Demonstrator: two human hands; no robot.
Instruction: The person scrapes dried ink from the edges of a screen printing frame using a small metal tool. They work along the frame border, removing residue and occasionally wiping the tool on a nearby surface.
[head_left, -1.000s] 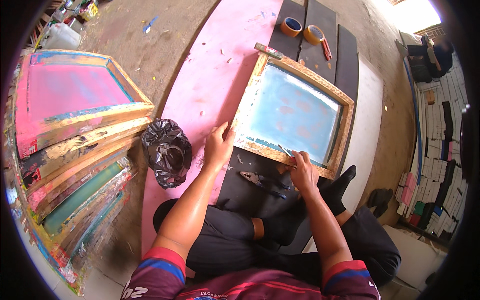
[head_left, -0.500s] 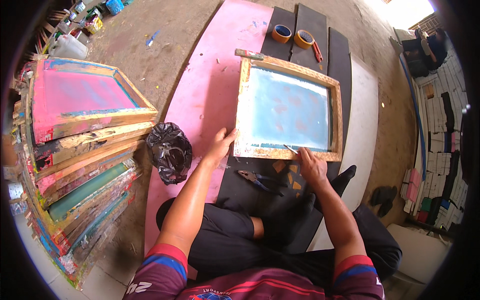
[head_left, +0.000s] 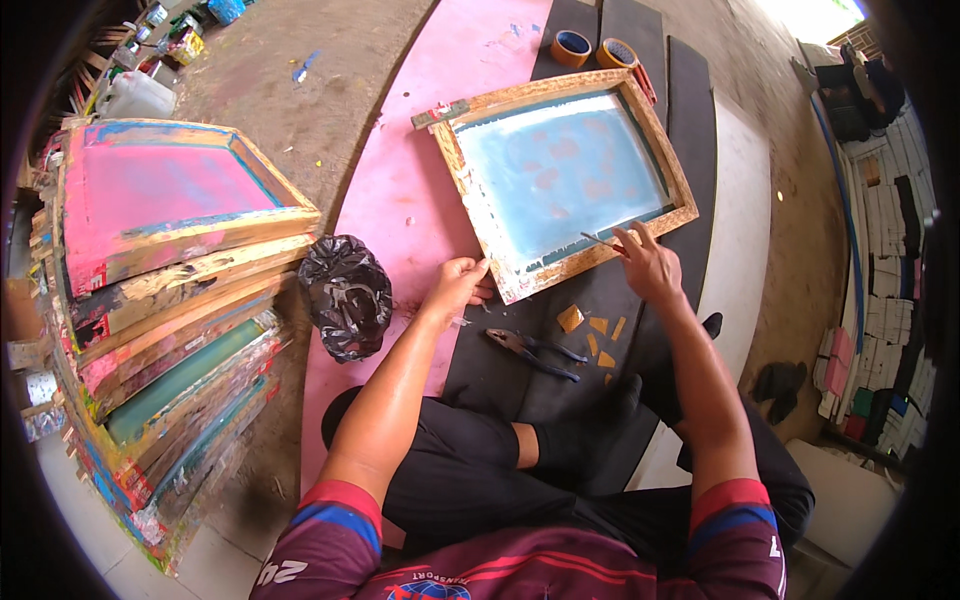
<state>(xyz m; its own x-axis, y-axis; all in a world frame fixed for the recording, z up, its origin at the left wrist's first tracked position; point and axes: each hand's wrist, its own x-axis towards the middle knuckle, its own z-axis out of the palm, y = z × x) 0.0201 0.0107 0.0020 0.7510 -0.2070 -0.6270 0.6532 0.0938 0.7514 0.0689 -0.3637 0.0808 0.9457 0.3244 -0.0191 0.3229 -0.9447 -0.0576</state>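
A wooden screen-printing frame (head_left: 466, 190) with pale blue mesh (head_left: 555, 180) is tilted in front of me. My left hand (head_left: 458, 288) pinches its near left corner, fingers closed on the wood. At the near rail, my right hand (head_left: 652, 268) is closed round a thin, dark, narrow tool (head_left: 600, 241); its tip points left over the mesh edge. What kind of tool it is cannot be made out. Below the frame lie dark-handled pliers (head_left: 530, 350) and several small tan pieces (head_left: 571, 319).
Left of my arm sits a crumpled black plastic bag (head_left: 345, 300) on a pink sheet (head_left: 385, 215). Stacked paint-stained frames (head_left: 190, 262) rise at the far left. Two tape rolls (head_left: 571, 47) lie beyond the frame on black sheets (head_left: 690, 130). Black footwear (head_left: 778, 388) lies on the right.
The frame has turned counterclockwise, its right side swinging away from me. My right hand has moved up and right with the tool; my left hand stays at the near left corner.
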